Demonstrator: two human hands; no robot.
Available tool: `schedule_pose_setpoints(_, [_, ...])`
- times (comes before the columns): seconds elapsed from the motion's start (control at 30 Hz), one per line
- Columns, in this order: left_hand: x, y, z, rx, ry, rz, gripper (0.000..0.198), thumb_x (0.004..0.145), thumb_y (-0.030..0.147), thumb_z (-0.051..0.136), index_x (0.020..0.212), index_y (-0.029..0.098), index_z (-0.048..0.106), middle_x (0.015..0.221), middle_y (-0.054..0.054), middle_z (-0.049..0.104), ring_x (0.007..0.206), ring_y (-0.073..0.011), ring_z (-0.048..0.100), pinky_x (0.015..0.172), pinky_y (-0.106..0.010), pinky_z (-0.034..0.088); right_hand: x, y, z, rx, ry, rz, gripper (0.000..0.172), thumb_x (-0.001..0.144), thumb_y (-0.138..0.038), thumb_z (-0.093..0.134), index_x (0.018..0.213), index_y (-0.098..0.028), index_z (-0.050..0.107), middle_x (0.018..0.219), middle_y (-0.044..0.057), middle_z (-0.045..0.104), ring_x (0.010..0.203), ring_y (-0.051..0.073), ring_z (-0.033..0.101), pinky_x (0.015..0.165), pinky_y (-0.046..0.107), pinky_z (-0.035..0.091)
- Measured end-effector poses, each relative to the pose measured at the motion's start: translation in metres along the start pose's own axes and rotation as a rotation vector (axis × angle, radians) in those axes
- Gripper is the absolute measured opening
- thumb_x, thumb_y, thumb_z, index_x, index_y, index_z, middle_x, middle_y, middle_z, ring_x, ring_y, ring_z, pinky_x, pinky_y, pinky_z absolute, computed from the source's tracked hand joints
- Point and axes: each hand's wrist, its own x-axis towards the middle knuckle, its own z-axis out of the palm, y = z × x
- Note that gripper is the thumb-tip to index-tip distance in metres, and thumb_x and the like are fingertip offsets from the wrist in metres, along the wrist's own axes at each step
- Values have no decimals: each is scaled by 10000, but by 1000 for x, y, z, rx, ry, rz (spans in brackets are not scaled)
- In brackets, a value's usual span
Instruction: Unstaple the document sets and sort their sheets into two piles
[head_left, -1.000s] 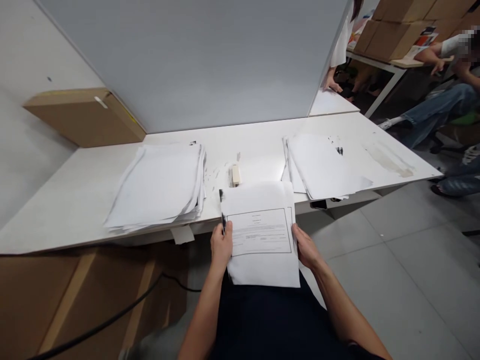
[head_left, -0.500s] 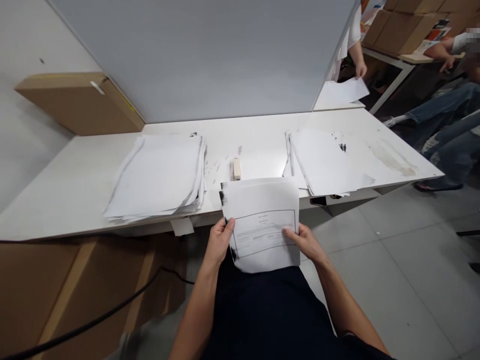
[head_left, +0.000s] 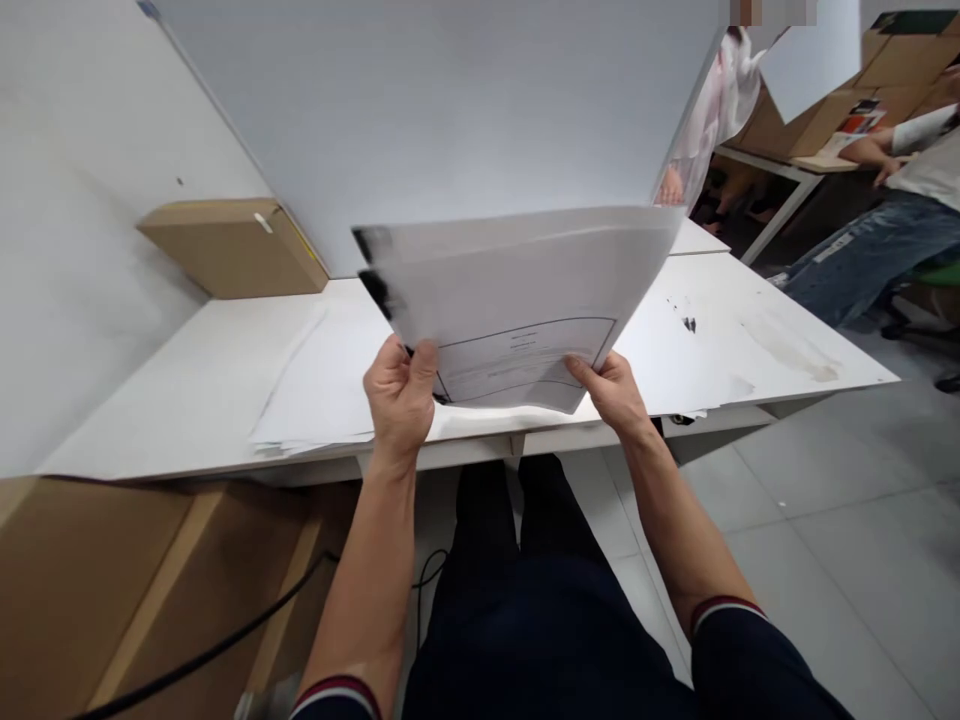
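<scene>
A printed sheet of paper [head_left: 517, 290], possibly more than one sheet, is held up over the front of the desk between my two hands. It has a framed block of text and black smudges along its left edge. My left hand [head_left: 401, 395] is closed on its lower left side, thumb on the front. At the lower right side my right hand [head_left: 611, 390] pinches it, thumb on the printed face. Behind it, partly hidden, lie a left paper stack [head_left: 315, 385] and a right paper stack [head_left: 675, 360] on the desk.
The white desk [head_left: 142, 400] has dark smears at the right and a grey panel [head_left: 450, 110] at its back. A flat cardboard box [head_left: 232, 250] leans at the back left. Cardboard [head_left: 150, 590] and a black cable [head_left: 225, 630] are at lower left. Other people are at the right.
Both hands have raised the paper from near my lap to above the desk, tilting it more upright. It now hides the small beige block. A person at the back holds a sheet higher.
</scene>
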Motion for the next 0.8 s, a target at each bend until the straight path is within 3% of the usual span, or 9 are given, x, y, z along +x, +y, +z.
schedule_pose_setpoints(0.17, [-1,-26,-1,-77,-41,-93,326,720,409,674,944,173,652,891,-25,680,953,-167,605,923,-314,445,7,30,0,28,-89,107,320,737,-407,660,982,-201,675,995,25,706,965,236,625,884,394,472])
schedule_pose_setpoints(0.33, [-1,-29,3,-104,-11,-82,331,724,417,668,943,169,663,920,-29,690,990,-181,599,949,-326,429,5,38,-4,43,-102,101,317,740,-393,663,1001,-214,680,1036,18,698,1009,239,613,916,397,457])
schedule_pose_setpoints(0.5, [-3,-32,5,-159,12,-82,282,749,384,656,923,162,660,894,-28,688,975,-178,606,945,-335,433,8,37,-7,-61,-90,99,289,733,-395,661,940,-198,704,966,28,715,938,242,638,858,394,481])
schedule_pose_setpoints(0.63, [2,-26,-2,-205,49,-18,305,713,367,701,947,191,617,908,-11,670,996,-165,596,960,-330,427,25,-5,-23,-305,-119,-79,276,757,-383,625,932,-182,702,917,20,712,866,231,645,765,378,509])
schedule_pose_setpoints(0.8, [3,-31,-25,-147,20,-55,601,642,358,761,1157,256,469,968,-14,635,903,-128,611,848,-280,483,39,-88,-43,-833,-238,-335,202,836,-311,532,877,-200,696,804,-6,692,762,180,628,687,276,465])
